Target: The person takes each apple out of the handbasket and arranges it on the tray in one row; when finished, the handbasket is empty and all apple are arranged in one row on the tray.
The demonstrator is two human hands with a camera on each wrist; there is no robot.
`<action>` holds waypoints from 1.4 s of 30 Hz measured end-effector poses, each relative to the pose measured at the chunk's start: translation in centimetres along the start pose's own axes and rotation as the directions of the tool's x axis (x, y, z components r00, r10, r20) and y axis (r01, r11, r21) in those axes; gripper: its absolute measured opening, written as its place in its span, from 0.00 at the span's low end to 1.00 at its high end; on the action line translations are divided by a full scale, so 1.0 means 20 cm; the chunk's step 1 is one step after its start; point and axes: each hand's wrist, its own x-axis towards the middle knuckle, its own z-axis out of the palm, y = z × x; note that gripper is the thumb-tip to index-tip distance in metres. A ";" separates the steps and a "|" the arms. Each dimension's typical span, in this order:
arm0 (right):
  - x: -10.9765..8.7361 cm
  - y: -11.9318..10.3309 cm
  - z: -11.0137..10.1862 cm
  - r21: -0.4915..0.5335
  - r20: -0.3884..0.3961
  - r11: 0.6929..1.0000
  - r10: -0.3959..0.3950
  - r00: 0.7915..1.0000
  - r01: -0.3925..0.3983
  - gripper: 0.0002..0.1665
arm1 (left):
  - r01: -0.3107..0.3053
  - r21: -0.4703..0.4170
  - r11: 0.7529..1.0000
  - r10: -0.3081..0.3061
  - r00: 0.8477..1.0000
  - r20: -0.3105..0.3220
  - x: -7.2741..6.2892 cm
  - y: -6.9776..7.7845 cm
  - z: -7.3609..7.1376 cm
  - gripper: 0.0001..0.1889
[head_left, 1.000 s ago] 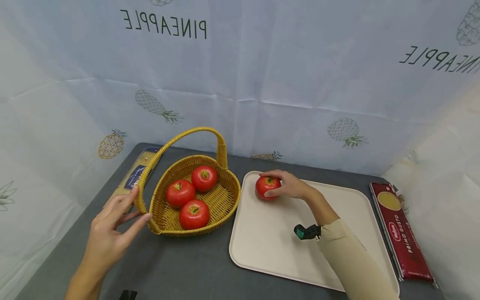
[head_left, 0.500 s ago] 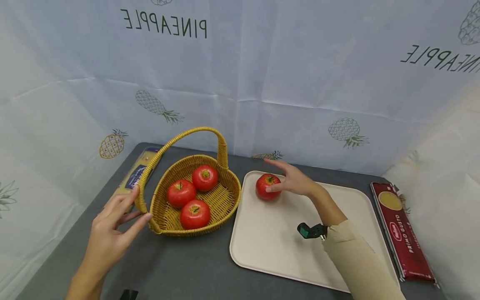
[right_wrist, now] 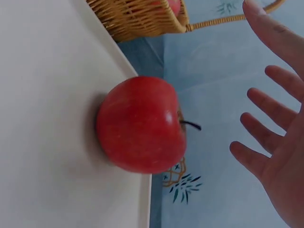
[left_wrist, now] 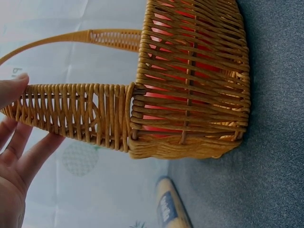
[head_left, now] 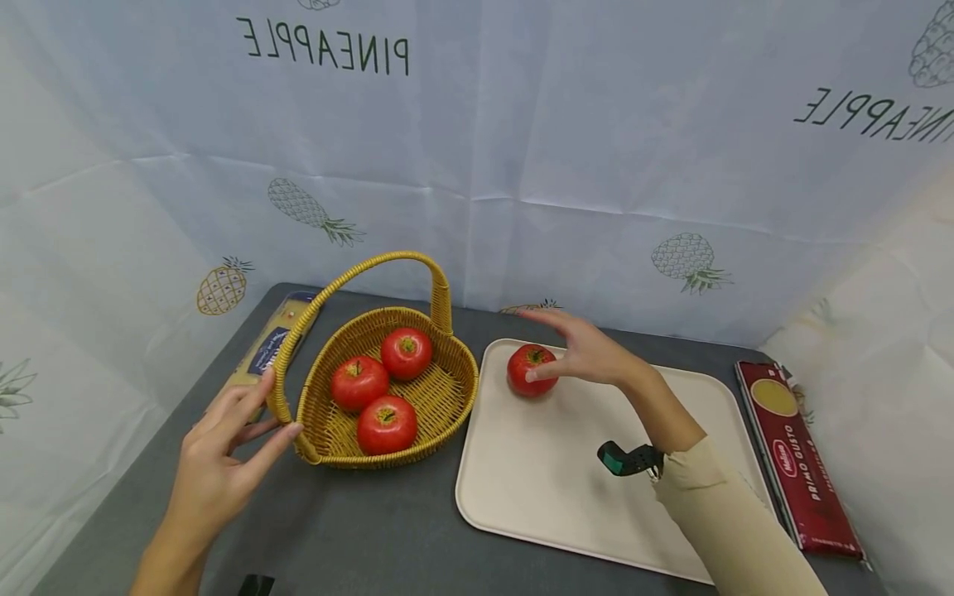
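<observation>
My left hand (head_left: 224, 459) holds the near side of the handle of a yellow wicker basket (head_left: 440, 439); in the left wrist view the thumb lies on one side of the handle (left_wrist: 80, 111) and the fingers on the other. Inside the basket sit three red apples (head_left: 387, 425). Another red apple (right_wrist: 142, 126), with a short dark stem, rests on the cream tray (head_left: 522, 497) near its far left corner. Over this apple my right hand (head_left: 592, 352) is spread; in the right wrist view a gap shows between its fingers and the apple.
A dark red packet (head_left: 801, 463) lies along the tray's right side. Behind the basket at the left lies a yellowish packet with a blue label (head_left: 268, 352). A pineapple-print curtain (head_left: 559, 165) closes off the back of the grey table (head_left: 358, 530).
My right hand has let go of the apple on the tray, spread its fingers and drawn up and back a little. The apple stays put. The left hand and basket have not moved.
</observation>
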 end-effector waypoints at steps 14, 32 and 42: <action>0.07 -0.17 0.05 -0.015 0.035 0.995 -0.101 0.994 0.101 0.51 | -0.015 -0.023 1.000 0.015 1.000 -0.002 0.00 -0.01 0.00 0.36; 0.23 -0.33 0.23 0.098 0.155 0.968 -0.243 0.957 0.230 0.48 | -0.023 0.012 1.000 0.023 0.999 -0.043 -0.01 -0.01 0.02 0.37; 0.30 -0.42 0.31 0.172 0.255 0.980 -0.142 0.956 0.100 0.47 | -0.027 -0.034 0.999 0.026 0.999 -0.040 -0.02 -0.02 0.01 0.34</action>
